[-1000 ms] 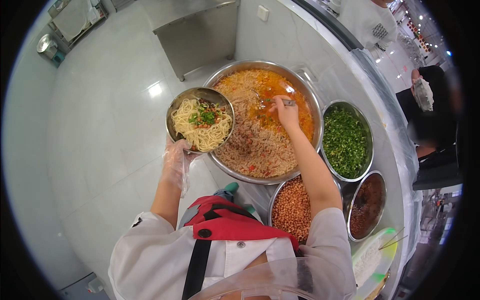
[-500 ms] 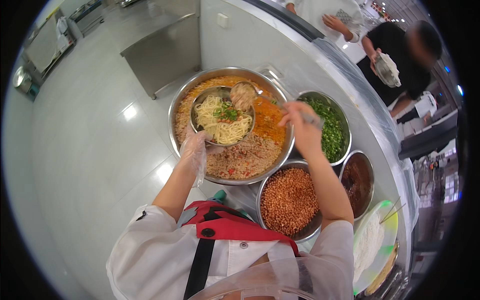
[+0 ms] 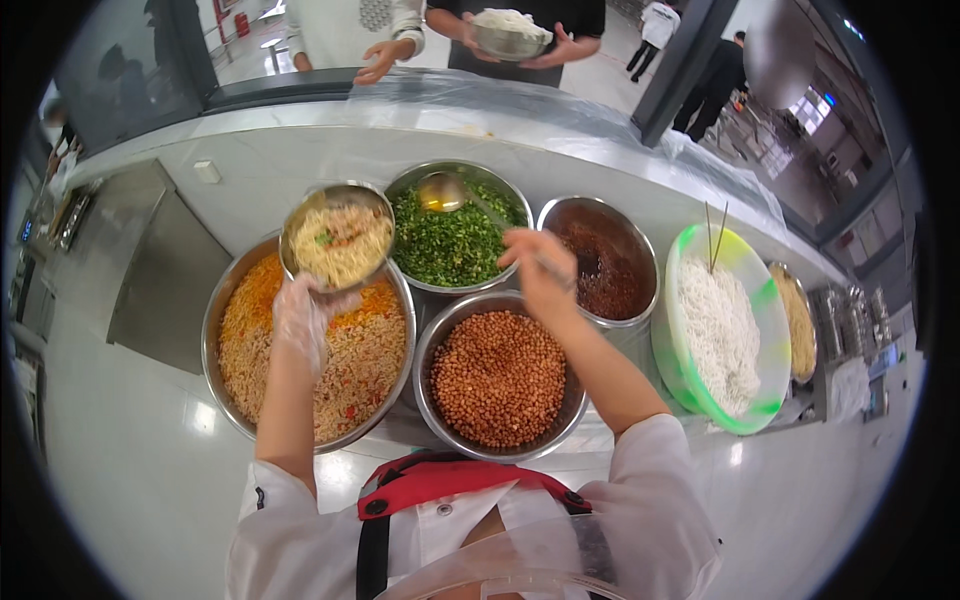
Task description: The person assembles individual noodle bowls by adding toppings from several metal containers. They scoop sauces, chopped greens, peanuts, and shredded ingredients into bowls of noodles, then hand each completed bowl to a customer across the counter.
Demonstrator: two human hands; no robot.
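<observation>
My left hand [image 3: 306, 318], in a clear plastic glove, holds a metal bowl [image 3: 362, 197] by its near side. In the bowl lie pale noodles [image 3: 345, 255] with minced topping and a little chopped green. It hangs tilted over the far part of a large basin of minced meat in orange oil [image 3: 300, 385]. My right hand [image 3: 545, 270] is bare and closed round the handle of a metal ladle [image 3: 441, 191]. The ladle's head is above the chopped greens [image 3: 445, 240], with a little yellowish oil showing in it.
Nearby stand basins of brown peanut-like pieces [image 3: 500, 380] and dark red sauce [image 3: 605, 265]. A green-white basin of white noodles [image 3: 675, 345] holds two thin sticks. Across the plastic-covered ledge [image 3: 450, 105], one person holds a bowl of white noodles [image 3: 510, 40]; another's hand [image 3: 385, 60] reaches forward.
The view has turned to the right. The ladle has gone from above the noodle bowl to above the chopped greens, and its minced meat now lies on the noodles.
</observation>
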